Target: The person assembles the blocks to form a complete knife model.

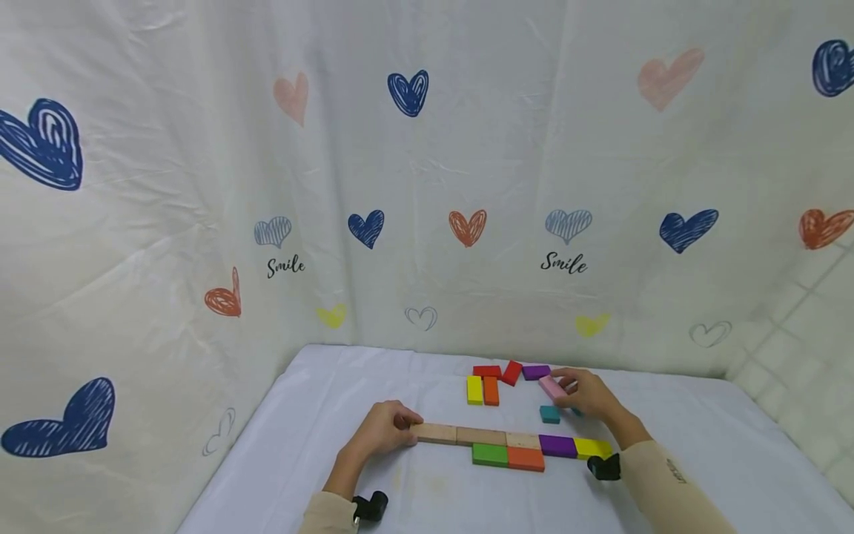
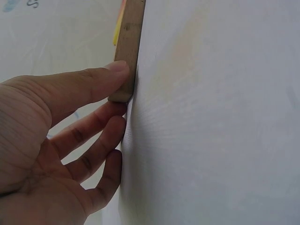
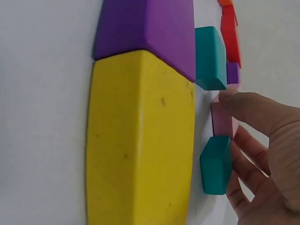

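Observation:
My left hand (image 1: 385,429) pinches the outer end of a plain wooden block (image 1: 435,433), the leftmost in a row lying on the table. In the left wrist view the thumb lies on its face, with the other fingers curled by its end. My right hand (image 1: 590,394) holds a pink block (image 1: 550,386) between thumb and fingers, behind the row's right end. Close to those fingers are two teal blocks (image 3: 216,164), one partly hidden by the hand in the head view. A yellow block (image 3: 140,140) ends the row, beside a purple block (image 1: 557,445).
A green block (image 1: 490,455) and an orange block (image 1: 525,458) lie along the row's near side. Farther back sit red blocks (image 1: 511,372), a yellow block (image 1: 474,390), an orange block (image 1: 491,391) and a purple block (image 1: 536,372). A heart-printed curtain (image 1: 494,170) hangs behind the white table (image 1: 333,393).

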Demonstrator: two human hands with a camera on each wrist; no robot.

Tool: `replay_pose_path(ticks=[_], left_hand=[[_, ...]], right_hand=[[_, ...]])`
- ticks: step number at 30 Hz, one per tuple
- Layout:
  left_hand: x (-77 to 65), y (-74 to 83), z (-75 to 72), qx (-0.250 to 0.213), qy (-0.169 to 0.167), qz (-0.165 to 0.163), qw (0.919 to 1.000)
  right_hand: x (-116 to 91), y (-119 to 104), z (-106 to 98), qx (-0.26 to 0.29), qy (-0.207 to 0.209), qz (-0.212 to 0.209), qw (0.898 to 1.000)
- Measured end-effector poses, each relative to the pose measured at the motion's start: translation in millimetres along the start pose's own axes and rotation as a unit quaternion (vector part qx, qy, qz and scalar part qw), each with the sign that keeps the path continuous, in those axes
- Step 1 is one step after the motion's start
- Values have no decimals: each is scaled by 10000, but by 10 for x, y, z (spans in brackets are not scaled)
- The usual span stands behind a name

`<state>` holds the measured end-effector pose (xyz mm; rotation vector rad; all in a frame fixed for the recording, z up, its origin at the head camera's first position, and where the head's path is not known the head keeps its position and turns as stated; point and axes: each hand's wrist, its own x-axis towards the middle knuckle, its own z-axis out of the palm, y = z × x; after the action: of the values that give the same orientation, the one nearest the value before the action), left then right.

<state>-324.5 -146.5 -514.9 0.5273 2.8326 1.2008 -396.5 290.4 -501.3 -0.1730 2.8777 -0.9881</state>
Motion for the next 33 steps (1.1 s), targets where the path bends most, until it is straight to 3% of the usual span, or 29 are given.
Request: replay_pose_path(ticks=[16,23,33], left_hand=[[0,-13,12,33,0,-20,10000],[1,-23,18,45,13,-9,10000],[10,-16,10,78,5,-58,10000]], right_hand=[[-28,16,13,-15,151,-404,9991],[-138,-75,-42,-20,259,-768,9967],[-309,-154,-157,-78,145,-932,9955]])
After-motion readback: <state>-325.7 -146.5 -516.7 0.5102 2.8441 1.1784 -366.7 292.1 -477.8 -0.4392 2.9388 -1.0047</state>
